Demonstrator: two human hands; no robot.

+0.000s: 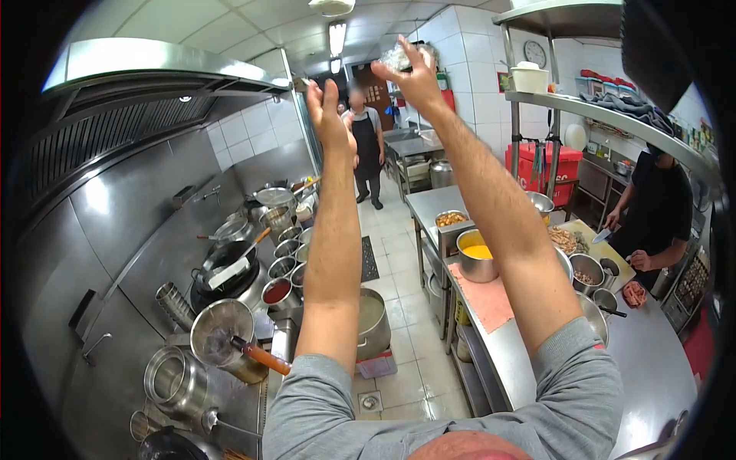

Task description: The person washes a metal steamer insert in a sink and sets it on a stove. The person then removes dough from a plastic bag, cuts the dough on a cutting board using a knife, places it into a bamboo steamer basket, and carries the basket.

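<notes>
Both my arms are raised and stretched forward, high above the floor between the stoves and the worktable. My left hand (330, 121) is up with its fingers extended, nothing visible in it. To its right, my right hand (415, 79) is spread, thumb and fingers apart. Behind the right fingers shows a pale, shiny, see-through thing (395, 58). A round pale thing (332, 7) appears above at the top edge, apart from both hands. Below my right forearm stands a steel pot (478, 268) with yellow liquid, on a pink cloth (491, 304).
Woks (230, 264) and a steel strainer pot (222, 330) line the stove on the left. A large pot (373, 326) stands low near the aisle. One person (368, 146) stands ahead in the aisle; another (659, 203) holds a knife (602, 234) by a cutting board at right.
</notes>
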